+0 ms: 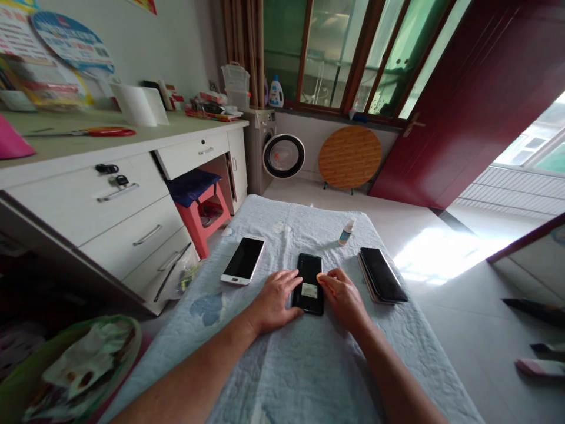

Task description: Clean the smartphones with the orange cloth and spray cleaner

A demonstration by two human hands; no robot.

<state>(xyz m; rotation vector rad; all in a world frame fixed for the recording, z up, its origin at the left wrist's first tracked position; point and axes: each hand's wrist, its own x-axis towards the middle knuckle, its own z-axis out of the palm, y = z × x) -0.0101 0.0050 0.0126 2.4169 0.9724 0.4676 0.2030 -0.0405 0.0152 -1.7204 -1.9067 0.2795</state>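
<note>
A black smartphone (311,268) lies back up, with a white label on it, in the middle of the cloth-covered table (309,371). My left hand (274,299) steadies it, fingers against its left edge and thumb by the lower left corner. At the phone's right edge, my right hand (343,295) pinches a small orange piece (321,277), which looks like cloth but is mostly hidden by the fingers. To the left lies a white phone (243,261) with a dark screen. A dark phone in a case (383,275) rests on the right. Beyond it stands a small spray bottle (346,232).
On the left is a white desk (145,203) with paper rolls (136,105) and red-handled scissors (110,131). A pink stool (203,212) stands beside it. A full waste basket (132,333) sits at lower left. The washing machine (258,147) has its door open.
</note>
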